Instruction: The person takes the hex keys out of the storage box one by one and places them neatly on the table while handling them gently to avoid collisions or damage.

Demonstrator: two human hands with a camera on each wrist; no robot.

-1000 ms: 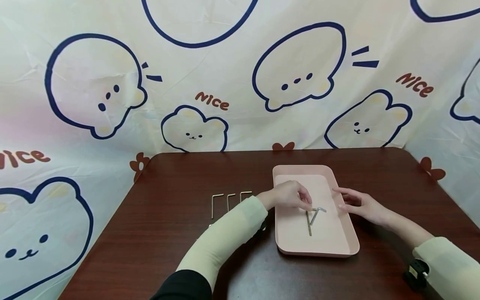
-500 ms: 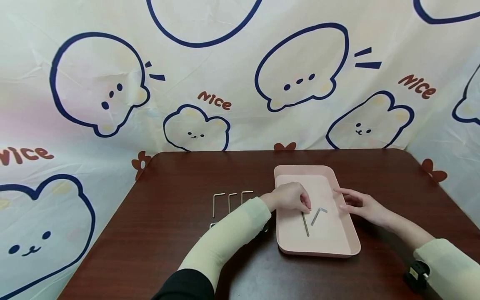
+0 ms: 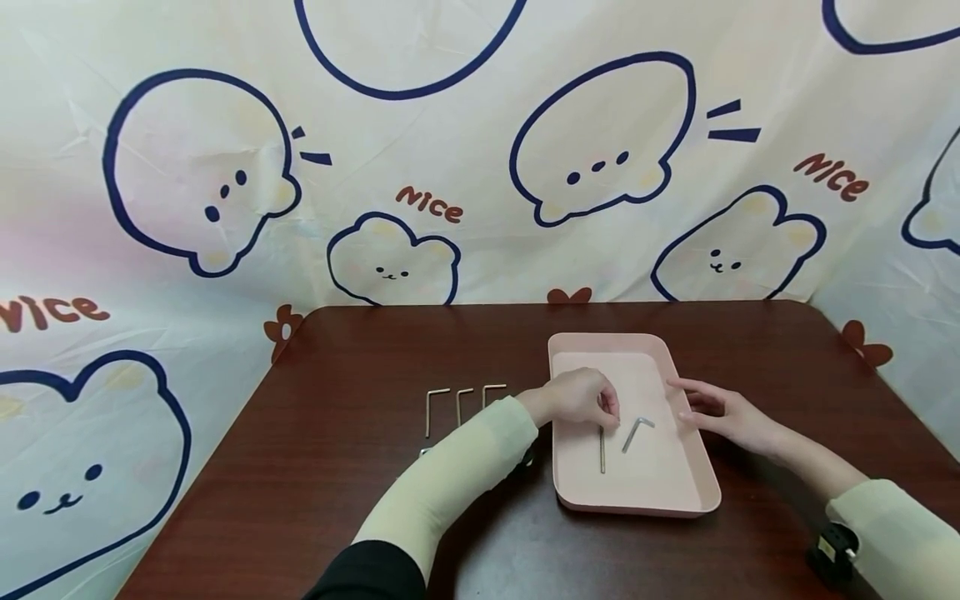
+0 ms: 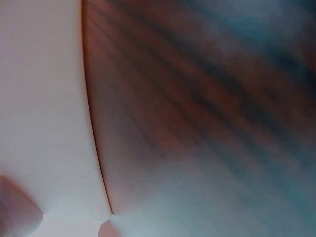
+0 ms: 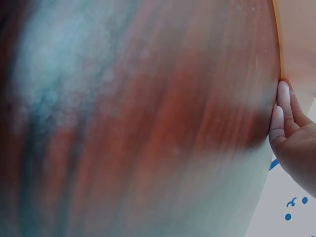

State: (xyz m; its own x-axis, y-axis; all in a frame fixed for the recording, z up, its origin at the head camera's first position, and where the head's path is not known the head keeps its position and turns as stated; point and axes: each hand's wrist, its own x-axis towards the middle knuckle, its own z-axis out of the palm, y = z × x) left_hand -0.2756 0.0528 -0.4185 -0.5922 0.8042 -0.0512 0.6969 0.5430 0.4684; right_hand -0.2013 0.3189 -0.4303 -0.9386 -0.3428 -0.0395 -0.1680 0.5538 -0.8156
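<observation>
My left hand (image 3: 576,397) reaches over the pink tray (image 3: 611,497) and pinches an Allen key (image 3: 602,454) at its bent end, which the fingers hide. The key's long arm points toward the near side of the tray. To its right, a second, silver Allen key (image 3: 634,435) lies on the tray floor. Fairly straight fingers of my right hand (image 3: 727,417) touch the tray's right side. In the right wrist view, the right hand (image 5: 298,148) lies against that edge. Only fingertips (image 4: 19,210) of the left hand show at the bottom of the left wrist view.
Left of the tray, several Allen keys (image 3: 428,414) lie in a row on the dark brown table (image 3: 360,367), partly hidden by my left sleeve (image 3: 457,467). A patterned cloth (image 3: 480,167) hangs behind the table.
The left hand has shifted slightly left with the Allen key, whose long arm has swung left, apart from the silver key. My right hand stays at the tray's side.
</observation>
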